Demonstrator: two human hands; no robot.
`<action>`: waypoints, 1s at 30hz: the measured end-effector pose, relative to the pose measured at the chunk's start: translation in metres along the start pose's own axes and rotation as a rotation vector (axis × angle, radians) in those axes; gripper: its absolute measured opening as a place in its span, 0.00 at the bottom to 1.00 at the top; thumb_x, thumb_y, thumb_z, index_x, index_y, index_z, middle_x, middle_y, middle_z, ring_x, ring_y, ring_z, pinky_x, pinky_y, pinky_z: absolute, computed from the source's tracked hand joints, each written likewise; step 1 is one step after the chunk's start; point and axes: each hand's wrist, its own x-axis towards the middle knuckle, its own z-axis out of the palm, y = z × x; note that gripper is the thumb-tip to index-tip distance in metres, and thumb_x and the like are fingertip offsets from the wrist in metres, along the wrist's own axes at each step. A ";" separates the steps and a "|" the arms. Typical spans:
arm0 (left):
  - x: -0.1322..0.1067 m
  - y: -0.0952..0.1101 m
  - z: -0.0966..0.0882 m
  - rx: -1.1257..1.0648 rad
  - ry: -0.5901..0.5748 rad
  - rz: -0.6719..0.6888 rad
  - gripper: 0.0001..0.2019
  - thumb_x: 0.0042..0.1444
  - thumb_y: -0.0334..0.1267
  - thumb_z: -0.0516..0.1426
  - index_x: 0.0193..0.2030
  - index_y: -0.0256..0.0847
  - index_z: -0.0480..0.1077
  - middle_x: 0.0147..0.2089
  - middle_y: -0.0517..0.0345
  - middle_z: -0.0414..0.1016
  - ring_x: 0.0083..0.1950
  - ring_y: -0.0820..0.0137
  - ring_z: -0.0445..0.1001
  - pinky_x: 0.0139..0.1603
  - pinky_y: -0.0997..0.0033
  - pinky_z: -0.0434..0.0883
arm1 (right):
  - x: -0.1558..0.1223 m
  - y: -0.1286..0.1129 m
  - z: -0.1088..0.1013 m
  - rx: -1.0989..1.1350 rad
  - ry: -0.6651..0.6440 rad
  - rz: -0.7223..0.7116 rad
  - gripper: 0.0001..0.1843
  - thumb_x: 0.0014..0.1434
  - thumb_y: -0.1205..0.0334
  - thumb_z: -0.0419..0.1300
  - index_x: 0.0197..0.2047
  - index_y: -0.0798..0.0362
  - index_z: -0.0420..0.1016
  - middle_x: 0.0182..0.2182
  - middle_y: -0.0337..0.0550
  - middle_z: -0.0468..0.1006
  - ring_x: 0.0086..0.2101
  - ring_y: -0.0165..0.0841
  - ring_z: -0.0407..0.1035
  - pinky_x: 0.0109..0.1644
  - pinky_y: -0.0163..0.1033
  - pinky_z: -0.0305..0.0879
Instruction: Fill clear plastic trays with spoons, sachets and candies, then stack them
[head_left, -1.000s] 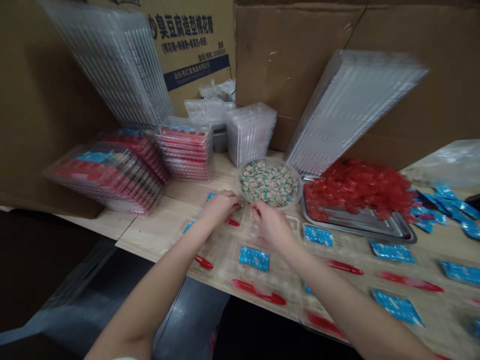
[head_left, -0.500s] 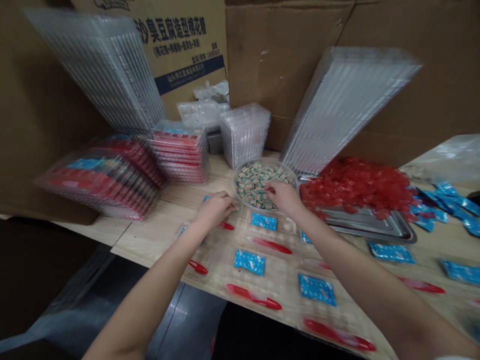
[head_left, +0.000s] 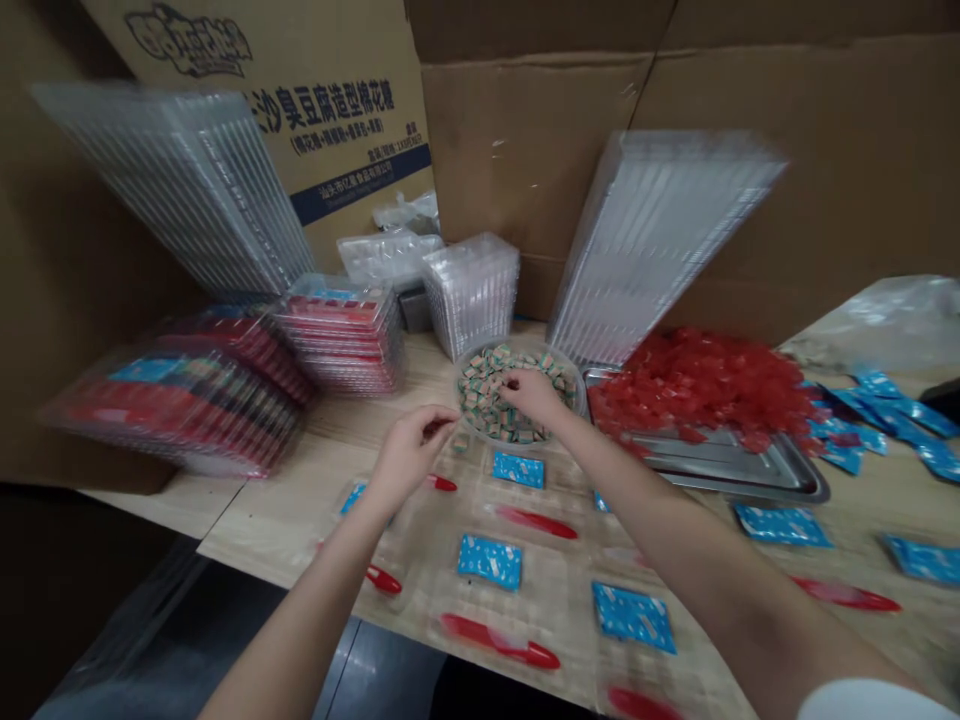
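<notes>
My left hand [head_left: 416, 445] hovers by the left rim of a round clear bowl [head_left: 519, 440], thumb and fingers pinched together. Whether anything is between the fingertips is too small to tell. Just under them lies one small green-and-tan piece [head_left: 460, 441]. Inside the bowl are many such small pieces [head_left: 480, 405]. My right hand [head_left: 534, 396] reaches in over them, its fingers closed in a pinch; what they hold is hidden. Below the hands, clear plastic trays hold blue packets [head_left: 490, 562] and red plastic utensils [head_left: 499, 640], partly covered by my forearms.
Stacks of clear trays [head_left: 660, 230] stand behind the bowl and at the left. Filled packs [head_left: 337, 335] are piled on the left. Right of the bowl, a metal tray [head_left: 780, 470] carries red packets [head_left: 720, 385]; loose blue packets [head_left: 907, 410] lie beyond. Cardboard [head_left: 525, 130] walls the back.
The view has shifted, so everything sits lower and mostly further left. My left fingertips have come up off the tray, baring the small piece. My right hand stays in the bowl.
</notes>
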 end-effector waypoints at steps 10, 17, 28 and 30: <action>0.072 0.013 0.079 -0.249 0.024 -0.056 0.06 0.52 0.34 0.57 0.35 0.37 0.74 0.35 0.56 0.78 0.37 0.70 0.75 0.42 0.69 0.72 | -0.034 0.004 -0.014 0.536 0.000 0.238 0.09 0.55 0.66 0.54 0.29 0.57 0.74 0.21 0.37 0.74 0.23 0.26 0.69 0.28 0.29 0.66; 0.082 0.009 0.094 -0.429 0.064 -0.257 0.07 0.52 0.36 0.55 0.33 0.36 0.72 0.28 0.60 0.75 0.28 0.73 0.74 0.32 0.72 0.72 | -0.041 0.016 -0.022 0.759 0.141 0.312 0.07 0.56 0.65 0.53 0.36 0.56 0.72 0.28 0.41 0.76 0.24 0.26 0.69 0.27 0.30 0.65; 0.066 0.023 0.099 -0.739 -0.003 -0.432 0.06 0.45 0.35 0.61 0.29 0.37 0.70 0.29 0.57 0.76 0.32 0.71 0.76 0.38 0.69 0.73 | -0.039 0.001 -0.014 0.993 0.204 0.325 0.09 0.51 0.57 0.60 0.29 0.55 0.72 0.21 0.37 0.72 0.23 0.26 0.67 0.26 0.30 0.65; 0.064 0.027 0.097 -0.811 -0.022 -0.462 0.07 0.44 0.35 0.63 0.28 0.36 0.70 0.27 0.56 0.76 0.31 0.71 0.76 0.39 0.68 0.73 | -0.039 0.001 -0.014 0.983 0.222 0.320 0.08 0.49 0.58 0.62 0.27 0.55 0.72 0.20 0.37 0.72 0.22 0.26 0.66 0.24 0.30 0.64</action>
